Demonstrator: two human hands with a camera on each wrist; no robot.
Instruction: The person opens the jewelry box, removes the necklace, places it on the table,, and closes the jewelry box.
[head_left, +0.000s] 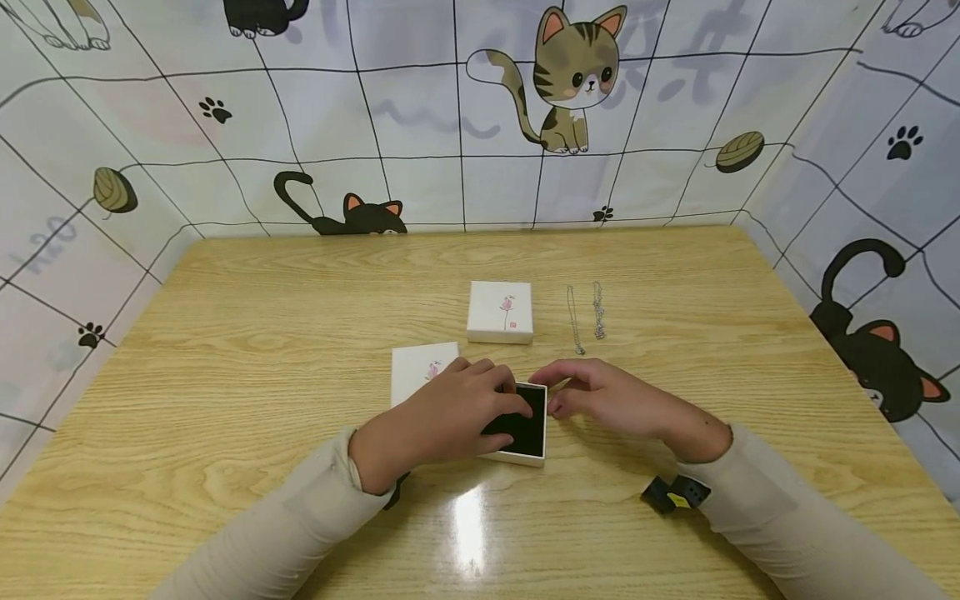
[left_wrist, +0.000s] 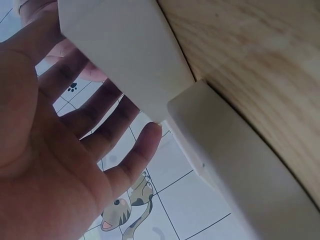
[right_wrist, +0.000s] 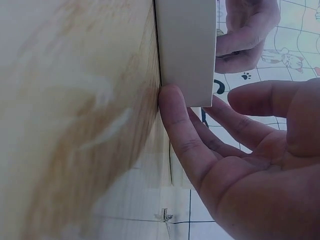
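A white box [head_left: 545,433] with a black inside stands uncovered near the middle of the table. My left hand [head_left: 457,408] reaches over it from the left, index finger and thumb apart above the black inside. In the left wrist view its other fingers [left_wrist: 145,145] spread loosely beside the white box wall [left_wrist: 125,55]. My right hand [head_left: 611,398] is at the box's right side. One fingertip [right_wrist: 172,95] is right at the lower corner of the box [right_wrist: 186,55] in the right wrist view, with the remaining fingers loosely bent.
A white lid [head_left: 416,367] with a pink flower lies left of the uncovered box, partly behind my left hand. Farther back sits another white flower-printed box [head_left: 500,308]. Two thin silver chains, one necklace [head_left: 573,321] and a second chain [head_left: 598,310], lie to its right on the wooden table [head_left: 300,292].
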